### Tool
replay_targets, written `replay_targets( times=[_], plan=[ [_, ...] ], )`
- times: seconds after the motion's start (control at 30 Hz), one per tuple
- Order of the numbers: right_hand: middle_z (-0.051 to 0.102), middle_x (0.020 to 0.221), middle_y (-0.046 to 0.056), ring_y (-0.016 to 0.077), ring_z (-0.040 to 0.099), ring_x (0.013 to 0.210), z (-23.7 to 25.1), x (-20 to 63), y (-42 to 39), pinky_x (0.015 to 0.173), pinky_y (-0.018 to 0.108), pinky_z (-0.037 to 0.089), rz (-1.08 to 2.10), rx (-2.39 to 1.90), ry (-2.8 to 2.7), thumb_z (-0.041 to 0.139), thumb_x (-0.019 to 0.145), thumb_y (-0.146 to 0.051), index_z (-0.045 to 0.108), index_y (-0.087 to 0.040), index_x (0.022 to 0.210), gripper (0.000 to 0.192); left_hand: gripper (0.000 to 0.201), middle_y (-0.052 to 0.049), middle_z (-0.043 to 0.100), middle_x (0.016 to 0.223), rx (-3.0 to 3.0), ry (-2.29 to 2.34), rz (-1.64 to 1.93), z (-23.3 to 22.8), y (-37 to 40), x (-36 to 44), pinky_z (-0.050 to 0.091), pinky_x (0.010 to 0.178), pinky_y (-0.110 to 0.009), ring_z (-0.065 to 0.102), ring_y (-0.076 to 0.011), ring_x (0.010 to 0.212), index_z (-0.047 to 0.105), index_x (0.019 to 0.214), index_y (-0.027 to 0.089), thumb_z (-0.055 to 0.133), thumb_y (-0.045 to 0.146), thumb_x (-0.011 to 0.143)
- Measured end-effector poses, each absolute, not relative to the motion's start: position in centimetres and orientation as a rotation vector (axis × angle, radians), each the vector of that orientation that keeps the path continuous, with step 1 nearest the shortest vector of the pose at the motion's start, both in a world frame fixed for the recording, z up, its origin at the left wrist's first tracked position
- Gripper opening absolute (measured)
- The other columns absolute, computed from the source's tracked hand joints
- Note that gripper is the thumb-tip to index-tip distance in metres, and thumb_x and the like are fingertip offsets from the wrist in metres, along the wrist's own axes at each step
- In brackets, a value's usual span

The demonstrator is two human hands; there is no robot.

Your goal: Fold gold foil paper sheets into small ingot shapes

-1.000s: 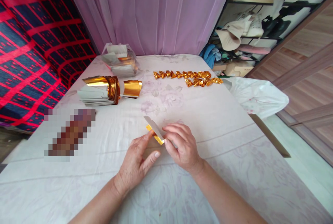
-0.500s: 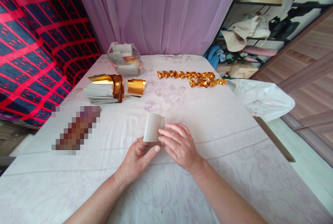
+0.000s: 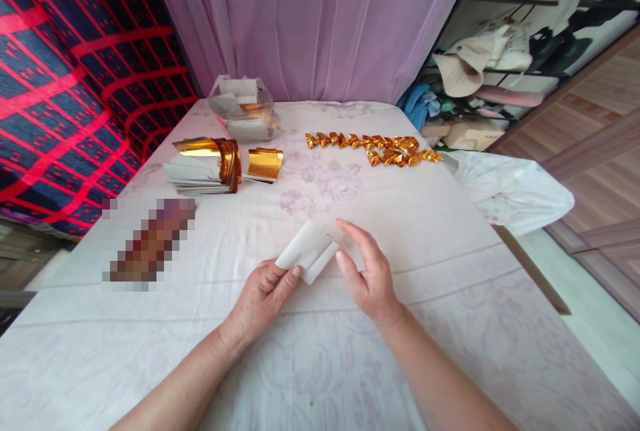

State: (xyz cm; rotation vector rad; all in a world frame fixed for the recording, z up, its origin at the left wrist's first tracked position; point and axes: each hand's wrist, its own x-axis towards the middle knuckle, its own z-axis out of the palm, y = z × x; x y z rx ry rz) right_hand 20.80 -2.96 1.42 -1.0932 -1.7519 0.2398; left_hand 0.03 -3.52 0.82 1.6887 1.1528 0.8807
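Left hand (image 3: pixel 270 294): pinching the part-folded paper (image 3: pixel 305 247), midway between the tabletop's (image 3: pixel 425 244) side edges
Right hand (image 3: pixel 373 277): spread, just beside the paper
Folded gold pieces (image 3: pixel 381 142): seemingly done, near far right corner
Sheet stack (image 3: pixel 200 181): apparently unworked, towards left edge
Bagged sheets (image 3: pixel 245 129): likewise, far left corner

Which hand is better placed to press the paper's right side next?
Probably the right hand: its thumb and fingers are spread close by that side of the paper. The left hand is pinching the lower left part, thumb on top, so it looks better for steadying.
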Motion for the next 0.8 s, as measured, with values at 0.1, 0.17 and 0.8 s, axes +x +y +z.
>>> replay_targets(
  times=[0.1, 0.17, 0.8],
  plan=[
    [0.068, 0.119, 0.01, 0.0209, 0.063, 0.112, 1.2, 21.1, -2.9, 0.096, 0.038, 0.05, 0.516, -1.171, -1.665, 0.05, 0.095, -0.028, 0.053, -0.02, 0.129, 0.035, 0.037, 0.002, 0.058, 0.064, 1.722, 1.124, 0.847, 1.1, -3.5, 0.0, 0.041, 0.058, -0.021, 0.05, -0.0112, 0.059, 0.068, 0.075, 0.016, 0.049, 0.042, 0.093],
    [0.071, 0.104, 0.007, 0.0189, 0.067, 0.098, 1.2, 21.2, -2.9, 0.088, 0.033, 0.053, 0.628, -1.203, -1.634, 0.053, 0.093, -0.031, 0.059, -0.02, 0.117, 0.027, 0.032, 0.001, 0.063, 0.071, 1.663, 1.078, 0.829, 1.3, -3.4, 0.0, 0.045, 0.065, -0.022, 0.056, -0.0133, 0.067, 0.07, 0.086, 0.017, 0.05, 0.04, 0.093],
    [0.054, 0.05, -0.005, 0.0094, 0.048, 0.044, 0.9, 20.2, -3.0, 0.048, 0.021, 0.03, 0.63, -1.651, -1.689, 0.05, 0.087, -0.043, 0.062, -0.02, 0.074, 0.029, 0.04, 0.003, 0.065, 0.066, 1.464, 1.132, 0.849, 0.2, -2.5, 0.0, 0.048, 0.056, -0.024, 0.061, -0.0127, 0.055, 0.051, 0.12, 0.018, 0.051, 0.047, 0.092]
  ],
)
